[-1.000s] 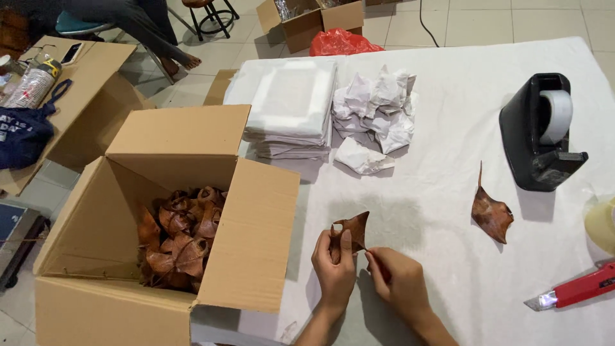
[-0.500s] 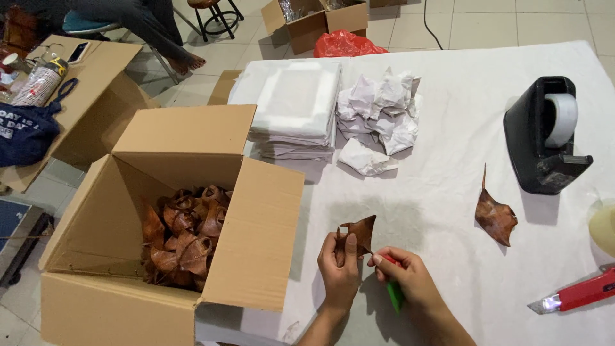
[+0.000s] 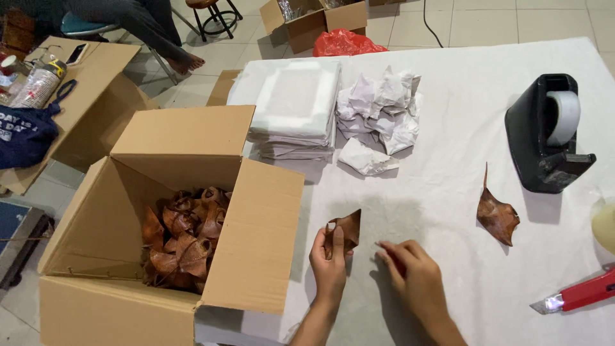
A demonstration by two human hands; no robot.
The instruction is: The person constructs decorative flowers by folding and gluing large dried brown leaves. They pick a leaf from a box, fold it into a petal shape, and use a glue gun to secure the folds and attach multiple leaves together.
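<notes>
My left hand (image 3: 329,264) holds a small brown dried leaf-shaped piece (image 3: 346,229) upright just above the white table cover (image 3: 448,147). Just to its right, my right hand (image 3: 415,277) rests low over the cover with fingers curled; whether anything is in it is hidden. A second brown dried piece (image 3: 497,214) lies flat on the cover further right. An open cardboard box (image 3: 160,211) at the left holds several more such brown pieces (image 3: 186,234).
A stack of white sheets (image 3: 296,106) and crumpled white paper (image 3: 381,115) lie at the back. A black tape dispenser (image 3: 548,134) stands right. A red utility knife (image 3: 580,295) lies at the right edge. Another person's legs (image 3: 138,25) show at top left.
A green object seen by my right hand half a second ago is no longer visible. My right hand has moved slightly away from the brown piece, which stays in my left hand.
</notes>
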